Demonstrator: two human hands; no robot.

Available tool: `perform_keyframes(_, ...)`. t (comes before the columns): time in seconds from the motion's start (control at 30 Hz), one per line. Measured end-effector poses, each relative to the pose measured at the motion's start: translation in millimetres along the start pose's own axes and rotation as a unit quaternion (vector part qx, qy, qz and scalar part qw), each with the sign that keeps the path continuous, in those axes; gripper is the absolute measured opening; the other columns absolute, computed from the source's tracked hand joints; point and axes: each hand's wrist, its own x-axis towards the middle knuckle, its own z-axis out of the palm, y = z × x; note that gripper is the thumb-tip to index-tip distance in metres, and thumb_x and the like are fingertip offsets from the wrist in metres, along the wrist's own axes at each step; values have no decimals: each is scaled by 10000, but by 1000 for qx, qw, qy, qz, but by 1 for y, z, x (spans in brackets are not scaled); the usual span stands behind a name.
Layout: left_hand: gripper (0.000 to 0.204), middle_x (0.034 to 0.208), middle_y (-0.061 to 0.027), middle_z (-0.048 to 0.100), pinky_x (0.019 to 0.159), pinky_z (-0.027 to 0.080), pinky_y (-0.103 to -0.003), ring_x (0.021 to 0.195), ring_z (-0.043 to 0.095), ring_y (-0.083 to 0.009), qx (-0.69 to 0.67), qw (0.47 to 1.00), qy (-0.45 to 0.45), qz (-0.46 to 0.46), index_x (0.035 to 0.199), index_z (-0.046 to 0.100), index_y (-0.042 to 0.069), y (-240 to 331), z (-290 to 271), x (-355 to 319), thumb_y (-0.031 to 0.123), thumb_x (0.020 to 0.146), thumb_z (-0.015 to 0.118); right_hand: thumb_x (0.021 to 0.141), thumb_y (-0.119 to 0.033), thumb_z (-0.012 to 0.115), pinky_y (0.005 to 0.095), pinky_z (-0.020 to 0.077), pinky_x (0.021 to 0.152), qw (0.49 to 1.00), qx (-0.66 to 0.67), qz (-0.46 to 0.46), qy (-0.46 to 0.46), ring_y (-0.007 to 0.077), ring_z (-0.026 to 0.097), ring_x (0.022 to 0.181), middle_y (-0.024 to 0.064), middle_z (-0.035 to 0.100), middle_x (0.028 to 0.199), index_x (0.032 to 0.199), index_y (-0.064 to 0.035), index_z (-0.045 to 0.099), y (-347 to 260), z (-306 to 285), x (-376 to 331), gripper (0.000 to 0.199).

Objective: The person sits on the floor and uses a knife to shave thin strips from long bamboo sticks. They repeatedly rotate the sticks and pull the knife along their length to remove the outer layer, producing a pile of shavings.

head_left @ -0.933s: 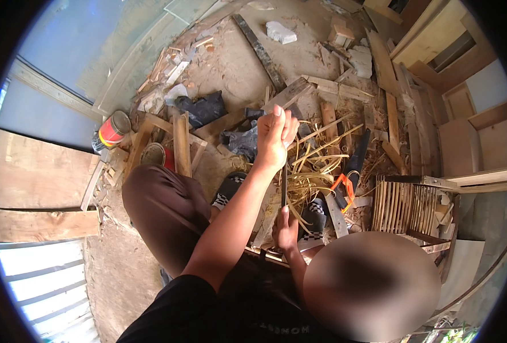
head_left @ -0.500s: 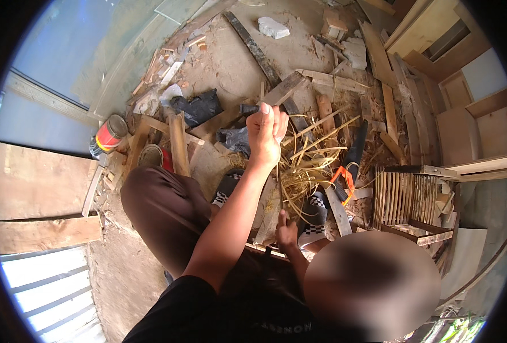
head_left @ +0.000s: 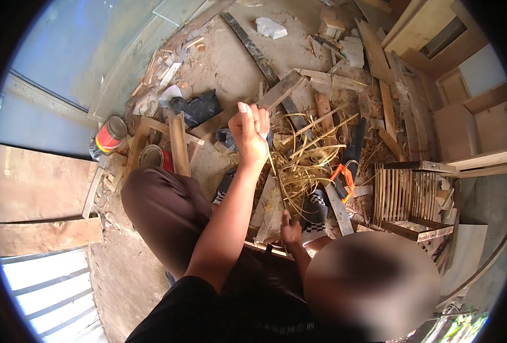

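My left hand [head_left: 250,137] is raised in a fist, thumb uppermost, above the littered floor. A thin, pale brown strip [head_left: 275,174], like split bamboo or rattan, runs from beneath this fist down to my right hand [head_left: 290,232]. The fingers of my right hand are closed around its lower end, close to my lap; any tool inside that grip is hidden. Just beyond the strip lies a loose heap of curled yellowish strips [head_left: 310,171]. A flat piece of wood [head_left: 270,208] lies beneath the strip, between my feet.
A saw with an orange handle [head_left: 343,178] lies right of the heap. Farther right stands a slatted wooden crate [head_left: 408,197]. Left are a red paint can [head_left: 111,134], black plastic [head_left: 199,108] and an upright wood offcut [head_left: 179,146]. A dark beam [head_left: 250,48] lies ahead.
My left hand has moved a little to the left, still closed, and the strip now slants more toward it. My right hand has barely shifted.
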Motion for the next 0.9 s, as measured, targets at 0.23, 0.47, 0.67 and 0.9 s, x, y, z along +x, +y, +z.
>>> perform_keyframes(0.23,591,504,39,258,427,213,-260,451,245,-85,31,997,71,4,602,318,141,4,1,-6,499,1064,405,1015,-565,390,545,467,931,989,-41,-127,67,529,601,1065,387,639,998,1045,70,680,69,-2,36,698)
perform_keyframes(0.47,584,495,32,277,432,221,-262,436,250,-86,-9,999,39,8,594,324,115,30,-14,-16,425,1084,398,946,-713,395,531,462,972,989,-123,-17,-81,505,603,1118,363,652,1067,1109,62,676,8,-67,15,840)
perform_keyframes(0.67,580,488,26,265,438,211,-254,438,217,-84,-12,1000,-10,-10,600,301,128,34,-18,-25,435,1089,350,976,-633,426,550,471,947,989,-130,-63,-26,519,614,1063,365,655,1026,1104,57,657,17,-73,21,739)
perform_keyframes(0.9,545,502,22,268,442,215,-254,447,229,-85,41,993,84,73,623,308,127,30,-17,-35,397,1091,379,1028,-474,467,549,491,800,969,-16,-246,3,531,606,957,339,642,896,1019,51,589,-29,-57,-46,539)
